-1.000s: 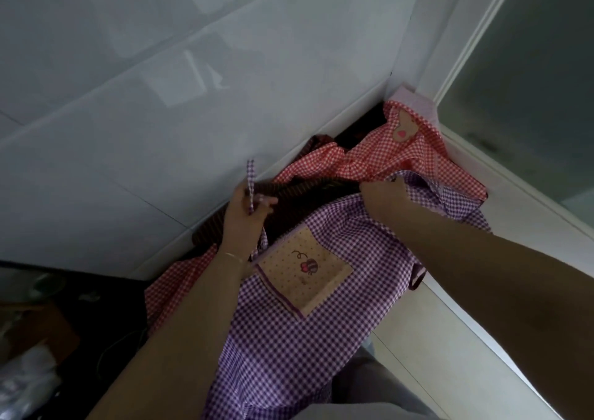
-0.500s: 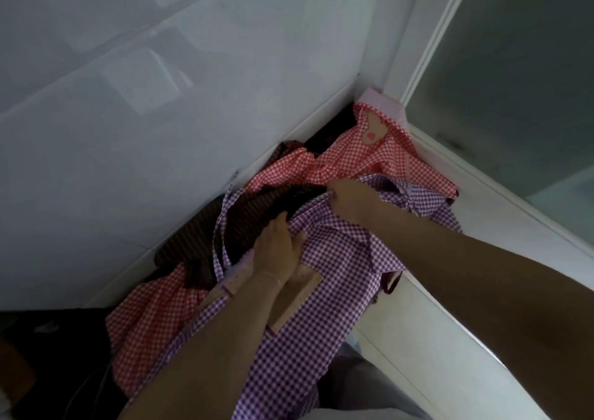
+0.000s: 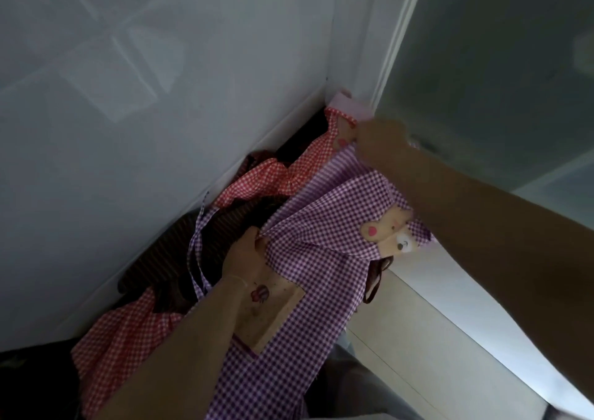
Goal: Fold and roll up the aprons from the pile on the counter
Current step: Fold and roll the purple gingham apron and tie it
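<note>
Wall (image 3: 160,130) blocks 9 to 12 o'clock; window frame (image 3: 395,43) closes 1 o'clock. Apron pile (image 3: 276,175) fills the corner. Bare counter (image 3: 434,333) at 4 o'clock gives passage.

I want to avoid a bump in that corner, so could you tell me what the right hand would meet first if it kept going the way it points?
Probably the pink-edged red gingham apron in the corner; the right hand reaches up-left toward it, though depth is unclear.

Purple-checked apron (image 3: 324,226) (red-checked apron (image 3: 125,336) beneath).
</note>
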Demonstrator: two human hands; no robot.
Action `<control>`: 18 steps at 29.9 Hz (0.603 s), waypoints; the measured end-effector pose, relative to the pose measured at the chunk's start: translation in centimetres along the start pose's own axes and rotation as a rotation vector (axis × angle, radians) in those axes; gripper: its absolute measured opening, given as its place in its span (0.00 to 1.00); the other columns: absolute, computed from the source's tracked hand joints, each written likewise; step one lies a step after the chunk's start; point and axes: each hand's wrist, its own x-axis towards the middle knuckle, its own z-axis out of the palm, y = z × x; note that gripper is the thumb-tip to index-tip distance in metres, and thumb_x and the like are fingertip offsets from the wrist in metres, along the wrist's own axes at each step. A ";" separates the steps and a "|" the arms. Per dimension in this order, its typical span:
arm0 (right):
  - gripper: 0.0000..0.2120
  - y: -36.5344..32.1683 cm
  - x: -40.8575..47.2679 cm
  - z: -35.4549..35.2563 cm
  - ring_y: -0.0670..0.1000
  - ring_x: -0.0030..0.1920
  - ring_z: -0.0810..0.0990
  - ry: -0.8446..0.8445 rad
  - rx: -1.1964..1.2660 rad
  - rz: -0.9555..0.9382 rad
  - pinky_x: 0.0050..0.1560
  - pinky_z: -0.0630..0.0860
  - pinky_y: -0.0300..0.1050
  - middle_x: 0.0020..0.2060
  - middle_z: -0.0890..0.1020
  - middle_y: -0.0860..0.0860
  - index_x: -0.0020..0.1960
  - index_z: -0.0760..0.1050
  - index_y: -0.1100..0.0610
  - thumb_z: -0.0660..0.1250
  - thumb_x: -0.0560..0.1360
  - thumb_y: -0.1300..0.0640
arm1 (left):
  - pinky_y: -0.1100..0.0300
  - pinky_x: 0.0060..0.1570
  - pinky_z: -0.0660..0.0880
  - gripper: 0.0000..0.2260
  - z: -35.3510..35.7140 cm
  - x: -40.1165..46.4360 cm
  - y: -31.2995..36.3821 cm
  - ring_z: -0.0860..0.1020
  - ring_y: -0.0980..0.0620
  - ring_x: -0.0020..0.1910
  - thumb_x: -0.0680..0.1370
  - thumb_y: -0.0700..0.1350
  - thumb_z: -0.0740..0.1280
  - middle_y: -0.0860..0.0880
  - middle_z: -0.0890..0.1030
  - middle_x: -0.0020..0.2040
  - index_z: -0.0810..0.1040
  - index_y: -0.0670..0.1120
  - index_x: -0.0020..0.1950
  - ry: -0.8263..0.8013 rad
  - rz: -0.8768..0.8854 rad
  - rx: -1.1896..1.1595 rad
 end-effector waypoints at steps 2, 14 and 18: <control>0.21 -0.7 1.5 0.7 0.64 0.63 0.73 0.216 0.075 -0.043 0.60 0.70 0.56 0.68 0.67 0.60 0.71 0.65 0.59 0.57 0.78 0.60 | 0.56 0.46 0.71 0.10 0.1 0.5 0.6 0.76 0.49 0.47 0.82 0.50 0.57 0.49 0.78 0.48 0.72 0.46 0.56 0.021 -0.032 -0.046; 0.22 2.2 -7.7 13.7 0.58 0.66 0.69 0.576 0.426 0.046 0.71 0.56 0.68 0.63 0.73 0.56 0.67 0.67 0.54 0.61 0.76 0.47 | 0.49 0.47 0.75 0.13 1.2 3.0 1.8 0.77 0.38 0.49 0.80 0.46 0.57 0.37 0.78 0.53 0.64 0.45 0.65 0.243 -0.180 0.319; 0.40 5.7 -7.3 13.9 0.60 0.70 0.65 0.399 0.336 0.021 0.72 0.52 0.66 0.68 0.69 0.57 0.71 0.63 0.56 0.59 0.69 0.29 | 0.47 0.50 0.71 0.10 1.6 3.1 2.4 0.73 0.37 0.53 0.80 0.42 0.56 0.37 0.77 0.55 0.65 0.43 0.61 0.329 -0.160 0.423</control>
